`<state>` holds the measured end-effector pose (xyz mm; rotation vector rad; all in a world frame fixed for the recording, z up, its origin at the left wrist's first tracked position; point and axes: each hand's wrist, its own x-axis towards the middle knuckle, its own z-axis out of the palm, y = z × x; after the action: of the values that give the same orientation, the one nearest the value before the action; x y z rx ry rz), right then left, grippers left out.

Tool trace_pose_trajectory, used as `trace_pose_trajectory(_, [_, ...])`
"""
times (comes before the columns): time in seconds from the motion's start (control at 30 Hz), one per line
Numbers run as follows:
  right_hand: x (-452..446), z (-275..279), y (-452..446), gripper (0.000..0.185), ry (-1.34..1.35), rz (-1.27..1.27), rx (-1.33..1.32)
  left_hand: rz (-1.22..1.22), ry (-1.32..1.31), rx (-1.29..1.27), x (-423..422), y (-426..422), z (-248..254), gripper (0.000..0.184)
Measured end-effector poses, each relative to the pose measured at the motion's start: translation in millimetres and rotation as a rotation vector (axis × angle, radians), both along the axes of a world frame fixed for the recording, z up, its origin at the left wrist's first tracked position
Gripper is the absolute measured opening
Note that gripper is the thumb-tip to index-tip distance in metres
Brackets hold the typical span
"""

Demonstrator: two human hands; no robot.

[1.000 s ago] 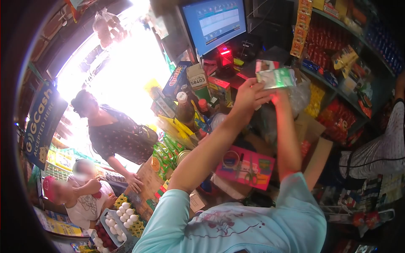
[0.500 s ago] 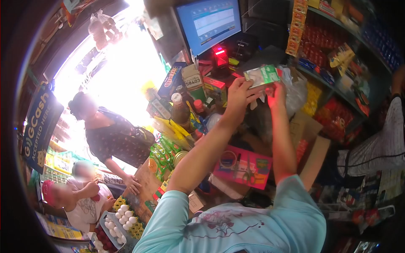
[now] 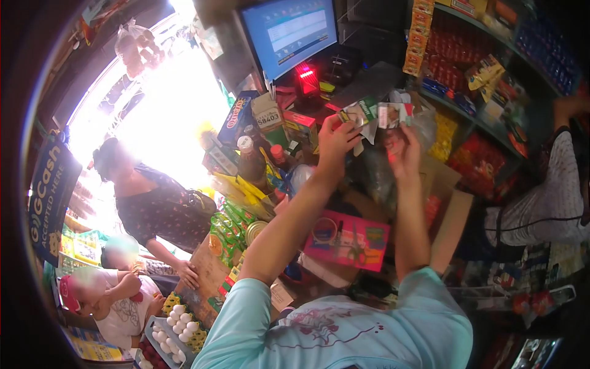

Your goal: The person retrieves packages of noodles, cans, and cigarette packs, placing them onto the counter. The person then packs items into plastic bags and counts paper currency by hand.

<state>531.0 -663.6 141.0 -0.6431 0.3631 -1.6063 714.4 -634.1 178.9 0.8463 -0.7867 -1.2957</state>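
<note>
Green and white mark the small pack [image 3: 361,112] that the left hand [image 3: 337,144] grasps, fingers closed around its left end, held up off any surface. Just right of it is a second, red-and-white pack [image 3: 394,115], raised to much the same level. The right hand [image 3: 402,152] has its fingers curled below that one, tips by its bottom edge; they are blurred, so from where I sit I cannot tell whether they grip it or merely touch. A white, paper-like scrap [image 3: 369,131] shows between and below the two packs.

I judge the step in hand to be handling the packs side by side, kept apart. As I read it, the next move calls for a sure pinch on the right and care that neither knocks the other.

Farther out, to the left, I see a red-lit device [image 3: 306,80] by the near edge of a glowing monitor [image 3: 290,34]. Right of the packs is a crumpled clear bag [image 3: 426,128]. Nearer, below the hands, lies a pink board [image 3: 344,246]. At left, green packets [image 3: 226,230] lie beside the wooden counter [image 3: 211,270], where another person [image 3: 163,203] rests a hand [image 3: 187,275].
</note>
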Motion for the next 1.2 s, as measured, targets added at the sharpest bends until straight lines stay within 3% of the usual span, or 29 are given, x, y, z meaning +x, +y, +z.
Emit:
trace_pose_trajectory(0.1, [27,20,34,0.038,0.223,-0.047,-0.081,-0.052,-0.054,-0.226,-6,44,22,0.040])
trace_pose_trajectory(0.23, [67,54,92,0.047,0.321,-0.041,-0.187,0.145,-0.323,-0.448,13,104,31,0.053])
trace_pose_trajectory(0.3, [89,59,117,0.049,0.385,-0.024,-0.246,0.281,-0.470,-0.425,35,139,27,0.061])
trace_pose_trajectory(0.4, [131,45,149,0.052,0.446,0.028,-0.374,0.455,-0.466,-0.627,72,180,7,0.067])
trace_pose_trajectory(0.43, [145,33,157,0.049,0.528,-0.024,-0.385,0.659,-0.659,-0.744,90,191,3,0.065])
trace_pose_trajectory(0.6, [203,30,242,0.037,0.398,0.582,-0.199,0.952,-1.104,-0.662,168,285,-46,0.058])
trace_pose_trajectory(0.67, [231,16,269,0.037,0.458,0.735,-0.149,1.030,-1.297,-0.603,190,326,-65,0.057])
trace_pose_trajectory(0.73, [256,-7,290,0.040,0.729,0.778,-0.155,0.981,-1.367,-0.455,201,366,-93,0.055])
trace_pose_trajectory(0.8, [278,-27,303,0.046,0.800,0.918,-0.022,0.915,-1.437,-0.284,204,406,-111,0.054])
trace_pose_trajectory(0.83, [287,-45,304,0.047,0.868,0.978,-0.015,0.848,-1.333,-0.204,207,424,-118,0.055])
trace_pose_trajectory(0.97, [327,-105,327,0.046,1.057,1.078,-0.055,1.103,-1.162,0.156,233,488,-163,0.054])
trace_pose_trajectory(1.03, [346,-129,345,0.049,1.273,1.012,-0.207,1.227,-1.127,0.418,251,510,-202,0.050])
trace_pose_trajectory(1.1, [361,-135,365,0.052,1.435,0.922,-0.339,1.150,-0.846,0.532,265,522,-230,0.048])
trace_pose_trajectory(1.2, [377,-135,395,0.055,1.590,0.743,-0.513,1.096,-0.570,0.537,276,525,-254,0.044])
